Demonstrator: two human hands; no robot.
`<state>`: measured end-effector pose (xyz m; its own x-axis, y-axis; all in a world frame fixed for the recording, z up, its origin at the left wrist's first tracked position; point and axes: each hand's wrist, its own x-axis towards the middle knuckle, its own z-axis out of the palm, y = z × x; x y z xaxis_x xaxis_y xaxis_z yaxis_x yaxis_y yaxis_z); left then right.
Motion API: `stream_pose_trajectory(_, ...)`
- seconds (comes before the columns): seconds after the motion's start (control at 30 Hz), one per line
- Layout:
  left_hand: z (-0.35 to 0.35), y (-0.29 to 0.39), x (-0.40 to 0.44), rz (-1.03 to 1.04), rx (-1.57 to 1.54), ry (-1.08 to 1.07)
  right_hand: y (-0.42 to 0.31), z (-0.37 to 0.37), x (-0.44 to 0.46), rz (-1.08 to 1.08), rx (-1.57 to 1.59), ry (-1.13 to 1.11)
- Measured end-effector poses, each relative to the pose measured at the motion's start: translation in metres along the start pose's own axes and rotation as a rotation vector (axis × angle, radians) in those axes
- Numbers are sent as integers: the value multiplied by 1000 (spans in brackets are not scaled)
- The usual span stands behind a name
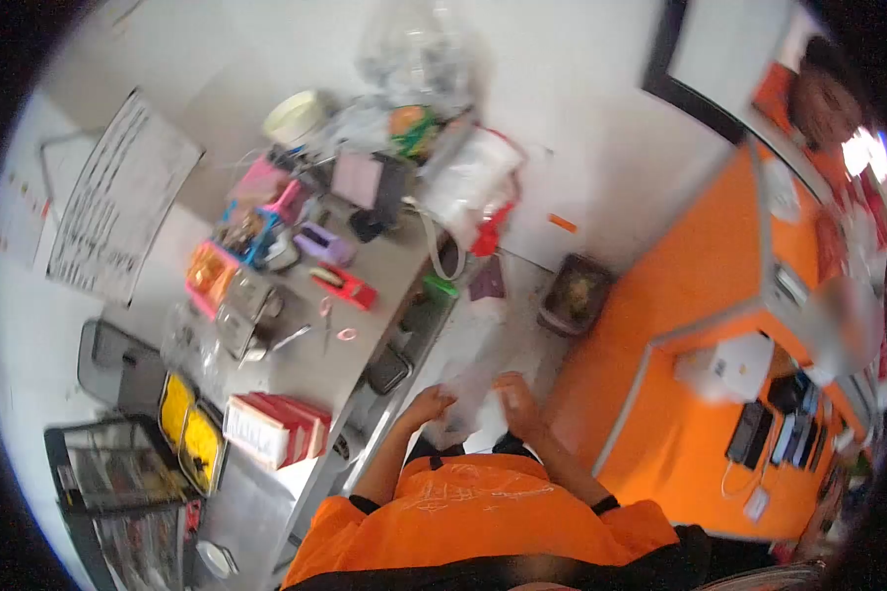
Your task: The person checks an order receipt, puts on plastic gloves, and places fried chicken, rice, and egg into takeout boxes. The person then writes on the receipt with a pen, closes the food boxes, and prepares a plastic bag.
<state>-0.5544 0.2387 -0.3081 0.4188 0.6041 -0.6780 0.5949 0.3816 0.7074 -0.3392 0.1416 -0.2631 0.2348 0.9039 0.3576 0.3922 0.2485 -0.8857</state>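
A thin, see-through plastic bag [460, 406] hangs in front of my body at waist height. My left hand [430, 405] is closed with its fingertips pinched on the bag's left side. On the opposite edge, my right hand [516, 402] also has its fingers closed on the bag, though they are blurred. The bag looks thin and slack, and I cannot make out anything inside it.
On my left, a grey table [310, 360] bears red-and-white boxes [278, 430], scissors [327, 320], a red stapler-like item [343, 287] and coloured baskets. A bin [575, 295] stands ahead on the floor. An orange counter [650, 325] is at right, with a person [823, 103] beyond.
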Motion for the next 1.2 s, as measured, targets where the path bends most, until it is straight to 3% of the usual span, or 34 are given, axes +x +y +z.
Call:
stream_pose_trajectory(0.07,-40,41,-49,232,-236,-86,18,70,5,241,107,-439)
stream_pose_trajectory(0.1,-57,31,-56,457,-290,120,46,110,2,419,109,-654)
stream_pose_trajectory(0.17,-102,56,-114,388,-726,253,49,151,18,480,14,-1061)
stream_pose_trajectory(0.23,-146,48,-144,376,-966,457,24,155,86,195,-167,-1405)
stream_pose_trajectory(0.27,-165,37,-154,367,-1088,549,31,172,93,131,-216,-1416)
stream_pose_trajectory(0.33,-200,2,-154,408,-721,779,21,194,124,39,-218,-1485)
stream_pose_trajectory(0.43,-234,-17,-149,323,-77,1116,-97,207,210,93,409,-1713)
stream_pose_trajectory(0.5,-249,-38,-136,203,283,1309,-134,221,272,81,528,-1811)
stream_pose_trajectory(0.53,-256,-24,-141,120,116,1179,-141,233,300,79,589,-1861)
stream_pose_trajectory(0.6,-270,-15,-133,52,85,1039,-149,270,360,266,273,-1427)
stream_pose_trajectory(0.63,-272,-9,-126,15,56,974,-80,325,379,50,424,-1152)
stream_pose_trajectory(0.67,-274,4,-123,-37,-58,914,-61,361,404,-120,207,-876)
stream_pose_trajectory(0.77,-278,14,-114,44,-356,767,14,480,460,-320,-186,-844)
stream_pose_trajectory(0.83,-286,39,-120,66,-938,672,65,556,471,-487,-419,-823)
stream_pose_trajectory(0.9,-295,50,-123,223,-1229,733,62,570,472,-560,-522,-897)
stream_pose_trajectory(1.03,-285,-4,-99,-39,-1095,1058,64,606,491,-649,-634,-1053)
stream_pose_trajectory(1.1,-272,-22,-87,-139,-1012,1170,24,580,499,-629,-619,-1054)
stream_pose_trajectory(1.17,-286,-1,-100,-216,-846,951,13,574,508,-647,-580,-991)
stream_pose_trajectory(1.2,-284,0,-95,-125,-774,1012,6,568,513,-648,-573,-1004)
